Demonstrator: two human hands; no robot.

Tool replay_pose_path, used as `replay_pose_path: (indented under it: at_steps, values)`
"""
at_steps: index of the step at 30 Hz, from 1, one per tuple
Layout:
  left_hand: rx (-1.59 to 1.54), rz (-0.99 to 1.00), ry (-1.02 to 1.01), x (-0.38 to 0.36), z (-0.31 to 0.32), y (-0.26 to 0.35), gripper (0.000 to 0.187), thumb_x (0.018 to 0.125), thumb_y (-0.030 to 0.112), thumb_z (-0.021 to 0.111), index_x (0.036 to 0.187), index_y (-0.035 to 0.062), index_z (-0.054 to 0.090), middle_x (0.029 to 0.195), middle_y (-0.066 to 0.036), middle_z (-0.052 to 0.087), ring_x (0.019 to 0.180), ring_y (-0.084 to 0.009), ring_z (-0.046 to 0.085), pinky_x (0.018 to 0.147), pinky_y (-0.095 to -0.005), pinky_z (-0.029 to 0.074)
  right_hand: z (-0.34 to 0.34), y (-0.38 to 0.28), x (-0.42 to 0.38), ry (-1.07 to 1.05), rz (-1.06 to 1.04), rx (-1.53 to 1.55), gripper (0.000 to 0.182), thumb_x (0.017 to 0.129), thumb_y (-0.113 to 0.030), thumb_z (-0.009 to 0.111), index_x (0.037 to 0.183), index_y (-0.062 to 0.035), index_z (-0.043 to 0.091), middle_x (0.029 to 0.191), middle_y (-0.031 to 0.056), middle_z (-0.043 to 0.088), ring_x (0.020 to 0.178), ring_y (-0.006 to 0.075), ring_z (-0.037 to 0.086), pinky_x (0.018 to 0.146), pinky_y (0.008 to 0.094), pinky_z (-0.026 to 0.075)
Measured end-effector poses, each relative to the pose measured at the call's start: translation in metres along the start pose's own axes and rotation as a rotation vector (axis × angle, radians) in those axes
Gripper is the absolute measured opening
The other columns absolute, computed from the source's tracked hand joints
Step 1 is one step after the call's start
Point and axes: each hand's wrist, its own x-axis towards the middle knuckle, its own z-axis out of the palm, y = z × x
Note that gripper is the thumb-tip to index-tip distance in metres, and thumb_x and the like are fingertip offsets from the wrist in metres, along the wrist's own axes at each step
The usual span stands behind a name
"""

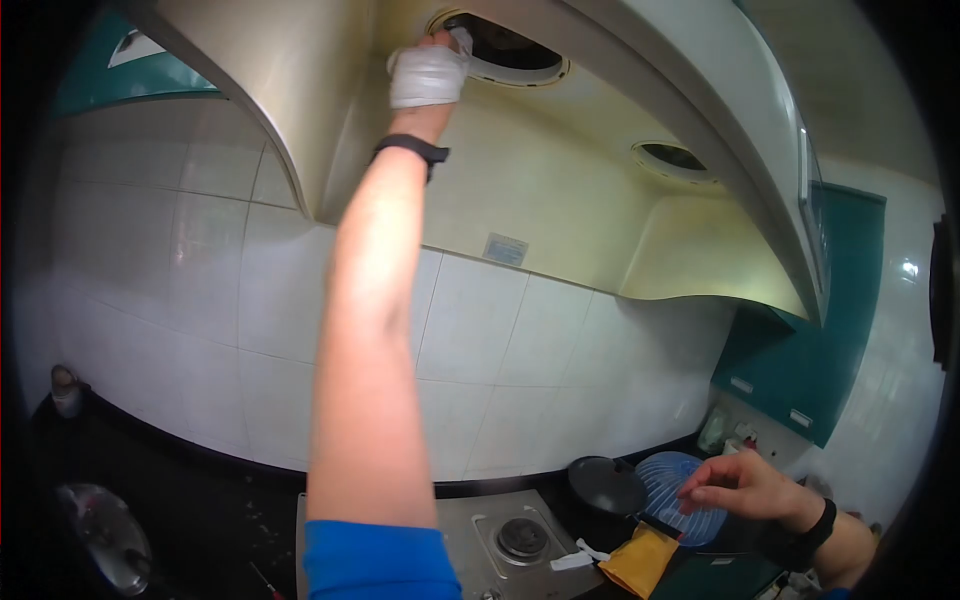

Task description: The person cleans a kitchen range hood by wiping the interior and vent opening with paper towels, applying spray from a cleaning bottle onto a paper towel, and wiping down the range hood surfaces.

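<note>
There's a bright blue sleeve (382,560) on the left arm, a black band (412,149) round each wrist, white wrapping (426,90) about the left hand (431,70).

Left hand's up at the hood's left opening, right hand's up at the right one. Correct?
No: the right hand is low, below the hood, not at the right opening; head view shows it. The left hand is at the left opening.
</note>
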Motion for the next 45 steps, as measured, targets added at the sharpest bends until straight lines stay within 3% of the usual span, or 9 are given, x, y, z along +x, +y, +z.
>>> replay_pose_path:
  at_steps: [4,12,15,18,21,33,35,42,45]
  values:
    - [-0.047,0.356,0.31,-0.012,-0.024,-0.043,0.019,0.089,0.014,0.057,0.106,0.0097,0.063,0.099,-0.01,0.063,0.092,-0.0259,0.063,0.069,-0.0419,0.051,-0.005,0.003,-0.006,0.046,0.068,0.009,0.024,0.099,-0.016,0.062,0.114,0.0017,0.067,0.102,0.0089,0.073,0.095,0.013,0.067,0.089,0.0275,0.052]
    - [-0.689,-0.183,0.254,-0.042,0.077,0.048,0.043,0.098,0.042,0.052,0.105,0.0004,0.059,0.101,-0.027,0.064,0.096,-0.0428,0.061,0.08,-0.0498,0.049,-0.006,0.016,-0.013,0.056,0.089,0.023,0.025,0.099,-0.017,0.064,0.115,0.001,0.068,0.101,0.0066,0.073,0.094,0.0136,0.067,0.089,0.0269,0.052]
    - [-0.946,-0.57,-0.018,-0.044,0.036,0.092,0.045,0.095,0.044,0.055,0.108,0.0011,0.06,0.102,-0.03,0.066,0.096,-0.0414,0.064,0.08,-0.0471,0.051,-0.009,0.019,-0.019,0.086,0.098,0.042,0.025,0.099,-0.018,0.063,0.116,0.0009,0.067,0.101,0.0069,0.073,0.094,0.0129,0.067,0.089,0.0266,0.052]
    - [-1.136,-0.515,-0.511,-0.05,-0.018,0.086,0.027,0.09,0.005,0.057,0.116,0.005,0.065,0.103,-0.018,0.069,0.103,-0.0312,0.064,0.088,-0.037,0.049,-0.009,0.013,-0.01,0.039,0.037,0.05,0.025,0.099,-0.017,0.063,0.115,0.0007,0.068,0.1,0.0071,0.073,0.095,0.0128,0.067,0.088,0.027,0.053]
    - [-1.493,-0.4,-0.71,-0.069,-0.001,0.073,0.036,0.093,0.008,0.058,0.128,0.0049,0.06,0.104,-0.01,0.07,0.103,-0.0199,0.064,0.092,-0.0313,0.046,-0.007,-0.002,0.006,-0.04,0.02,-0.002,0.024,0.1,-0.016,0.061,0.115,0.0006,0.067,0.101,0.0074,0.073,0.097,0.0135,0.068,0.089,0.0275,0.053]
    - [-1.682,-0.757,-0.263,-0.117,-0.032,0.055,0.022,0.094,0.0,0.048,0.114,0.0009,0.057,0.092,-0.005,0.067,0.08,-0.0164,0.065,0.079,-0.03,0.051,-0.01,-0.007,0.018,-0.037,0.059,-0.082,0.021,0.1,-0.013,0.06,0.114,0.0011,0.067,0.102,0.0097,0.073,0.099,0.0154,0.069,0.084,0.0276,0.054]
    - [-1.602,-0.708,-0.259,-0.117,-0.021,0.052,0.028,0.093,0.014,0.057,0.119,0.0033,0.06,0.107,-0.009,0.069,0.1,-0.02,0.064,0.09,-0.0313,0.047,-0.006,-0.002,0.018,-0.019,0.043,-0.079,0.022,0.101,-0.014,0.059,0.115,0.0005,0.067,0.101,0.0089,0.074,0.099,0.0146,0.069,0.083,0.027,0.054]
    - [-1.798,-0.629,0.318,-0.044,-0.043,0.07,0.021,0.088,0.003,0.058,0.108,-0.001,0.059,0.094,-0.012,0.066,0.09,-0.024,0.065,0.084,-0.0334,0.049,0.001,-0.008,0.021,-0.005,0.06,-0.06,0.022,0.101,-0.014,0.06,0.115,0.0002,0.067,0.104,0.009,0.073,0.1,0.015,0.069,0.084,0.0271,0.054]
    - [-1.285,-0.67,0.431,-0.018,-0.036,0.093,0.036,0.08,0.006,0.071,0.114,-0.0019,0.059,0.121,-0.019,0.052,0.117,-0.035,0.054,0.096,-0.0414,0.046,0.0,-0.006,0.018,-0.049,0.048,-0.121,0.025,0.101,-0.019,0.059,0.117,-0.0008,0.066,0.104,0.007,0.073,0.098,0.0126,0.067,0.085,0.0265,0.053]
